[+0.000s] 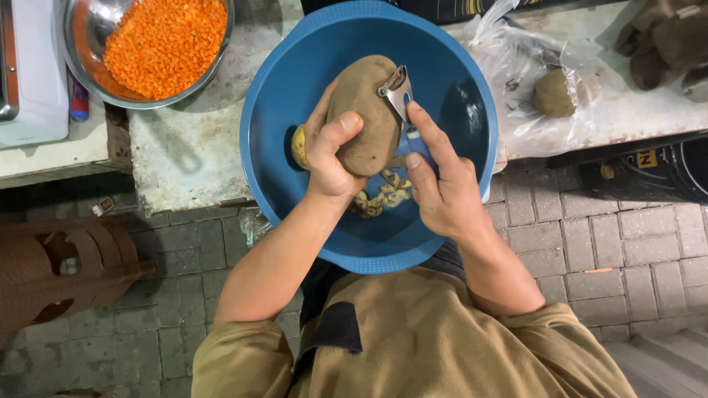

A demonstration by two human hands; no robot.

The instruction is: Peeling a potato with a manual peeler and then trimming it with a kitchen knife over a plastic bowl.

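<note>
near: blue bowl [295,140] at table [184,147] edge, peels [383,193] inside | over bowl: left hand [328,158] gripping potato [365,114]; right hand [442,184] closed on peeler [398,92], blade touching potato | far left: metal bowl of lentils [166,44] | far right: bagged potato [554,92]

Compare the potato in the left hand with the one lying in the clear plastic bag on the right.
The held potato is large, oblong and gripped upright over the blue bowl by the left hand, with the peeler against it. The bagged potato looks smaller and rounder, lying untouched inside the plastic bag. Both are brown and unpeeled.
</note>
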